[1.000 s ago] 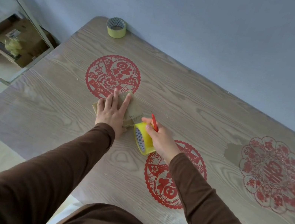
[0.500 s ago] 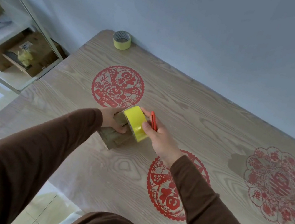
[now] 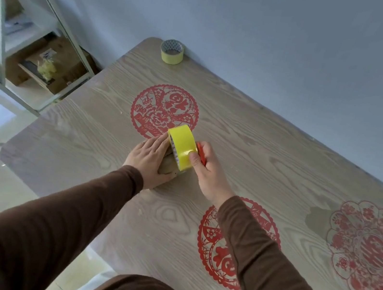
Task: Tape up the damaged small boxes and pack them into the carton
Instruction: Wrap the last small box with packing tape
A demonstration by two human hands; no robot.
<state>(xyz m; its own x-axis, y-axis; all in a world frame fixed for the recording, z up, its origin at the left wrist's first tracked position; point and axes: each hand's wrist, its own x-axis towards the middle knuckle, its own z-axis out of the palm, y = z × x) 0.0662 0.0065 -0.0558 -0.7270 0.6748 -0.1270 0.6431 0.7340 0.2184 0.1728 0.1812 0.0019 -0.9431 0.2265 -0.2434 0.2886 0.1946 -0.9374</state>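
On the counter (image 3: 271,158), the left hand (image 3: 150,158) presses the small box (image 3: 168,166); just right of the box, the right hand (image 3: 208,173) grips a yellow tape roll (image 3: 182,147) and red cutter (image 3: 201,152).

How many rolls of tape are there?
2. One yellow roll is in the right hand, over the small box. The other roll sits at the table's far corner.

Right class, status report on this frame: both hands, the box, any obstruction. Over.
Left hand flat, pressing small box. Right hand holds yellow tape roll plus red cutter. Nothing blocking; spare roll at far corner.
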